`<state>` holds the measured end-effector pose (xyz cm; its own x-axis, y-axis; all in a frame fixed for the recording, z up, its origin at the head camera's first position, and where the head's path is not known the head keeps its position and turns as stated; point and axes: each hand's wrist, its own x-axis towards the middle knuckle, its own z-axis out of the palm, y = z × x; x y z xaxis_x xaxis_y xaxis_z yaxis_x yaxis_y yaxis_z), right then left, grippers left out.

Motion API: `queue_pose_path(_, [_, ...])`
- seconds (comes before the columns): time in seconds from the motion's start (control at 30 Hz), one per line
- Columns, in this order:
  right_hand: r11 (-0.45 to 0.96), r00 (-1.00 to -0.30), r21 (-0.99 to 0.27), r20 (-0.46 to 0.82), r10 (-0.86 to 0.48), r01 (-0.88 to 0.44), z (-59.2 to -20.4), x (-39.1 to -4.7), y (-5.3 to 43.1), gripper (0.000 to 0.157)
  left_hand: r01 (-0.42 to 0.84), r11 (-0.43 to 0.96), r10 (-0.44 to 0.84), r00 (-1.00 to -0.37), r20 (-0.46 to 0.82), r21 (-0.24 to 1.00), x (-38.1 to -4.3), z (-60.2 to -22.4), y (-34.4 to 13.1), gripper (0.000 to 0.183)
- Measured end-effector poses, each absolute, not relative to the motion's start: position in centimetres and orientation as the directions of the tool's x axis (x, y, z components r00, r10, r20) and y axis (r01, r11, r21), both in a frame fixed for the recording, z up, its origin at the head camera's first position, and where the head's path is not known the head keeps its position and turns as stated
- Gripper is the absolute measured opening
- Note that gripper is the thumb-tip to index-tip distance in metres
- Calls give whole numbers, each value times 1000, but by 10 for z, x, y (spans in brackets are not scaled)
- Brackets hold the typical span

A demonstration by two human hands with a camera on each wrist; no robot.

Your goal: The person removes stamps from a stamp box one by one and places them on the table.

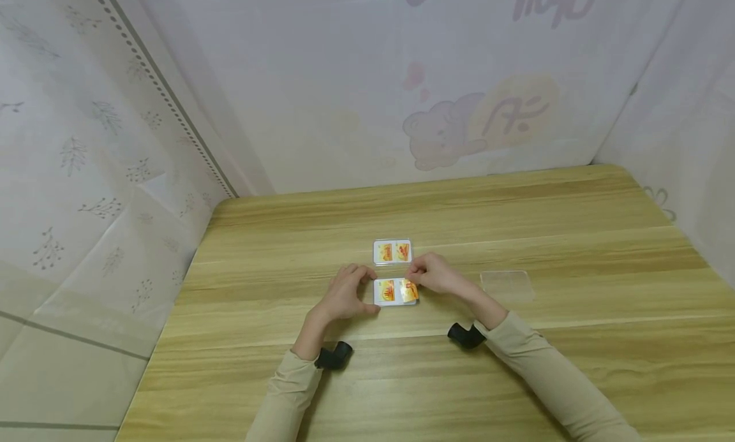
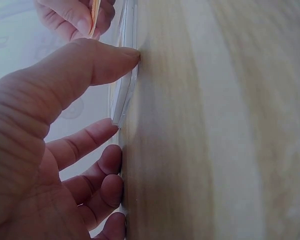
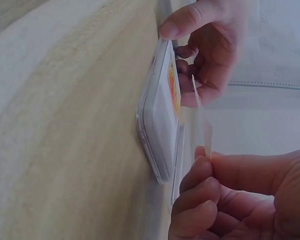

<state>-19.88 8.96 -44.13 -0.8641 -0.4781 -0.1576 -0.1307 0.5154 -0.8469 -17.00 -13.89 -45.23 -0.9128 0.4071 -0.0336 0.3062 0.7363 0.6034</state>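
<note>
A flat white case (image 1: 397,294) with clear plastic edges lies on the table, a yellow-orange picture (image 1: 386,291) on its left half. My left hand (image 1: 344,293) holds it at its left end; in the left wrist view the thumb (image 2: 107,62) presses one edge and the index fingertip is at a corner. Between thumb and forefinger my right hand (image 1: 436,274) pinches a small yellow-orange sticker (image 1: 409,291). In the right wrist view the sticker (image 3: 204,122) stands up on edge, its pale back showing, apart from the case (image 3: 157,112).
Just beyond lies a second white case (image 1: 393,253) with two yellow-orange pictures. A clear plastic cover (image 1: 507,286) rests to the right, near the right forearm. Black curved pieces (image 1: 335,356) sit at both wrists. Printed cloth (image 1: 321,110) hangs behind the wooden table (image 1: 402,391).
</note>
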Motion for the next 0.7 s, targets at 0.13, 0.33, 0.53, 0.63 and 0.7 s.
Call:
queue_pose_path(0.13, [502,-858,-857,-165,-486,-119,-442,-199,92,13,310,739,409,-912,-33,598,-170,-453,-139,54])
queue_pose_path(0.33, [507,-859,-852,-159,-487,-130,-440,-199,96,12,312,739,413,-910,-34,597,-170,-454,-139,53])
queue_pose_path(0.53, [507,-858,-851,-152,-490,-138,-436,-198,100,10,308,738,411,-911,-38,600,-170,-454,-139,53])
queue_pose_path(0.63, [519,-861,-845,-163,-482,-131,-435,-198,102,11,307,738,410,-911,-37,601,-170,-454,-139,53])
queue_pose_path(0.7, [527,-865,-840,-165,-474,-129,-435,-198,104,11,308,736,410,-912,-35,603,-170,-454,-139,52])
